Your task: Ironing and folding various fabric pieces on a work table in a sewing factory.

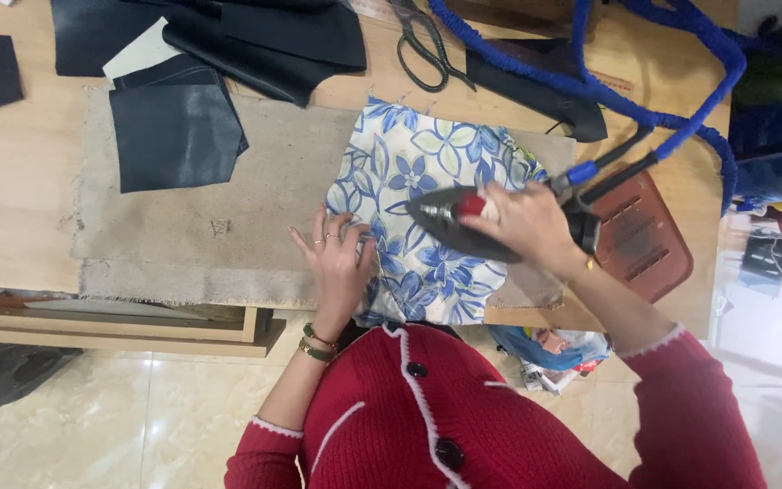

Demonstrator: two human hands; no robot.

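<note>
The right hand point(522, 222) grips the iron point(463, 222), tip pointing toward the counter's left edge; left hand point(341, 263) fingers spread flat on the cloth point(418, 163).

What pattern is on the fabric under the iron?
Blue flowers with pale green leaves on white; the fabric shows best in the head view.

My right hand point(525, 220) grips the iron point(463, 217) on the blue flowered cloth point(418, 172) mid-frame; my left hand point(337, 258) presses flat on the cloth's left edge. Scissors point(423, 45) lie on the worktop point(11, 181), top centre.
</note>
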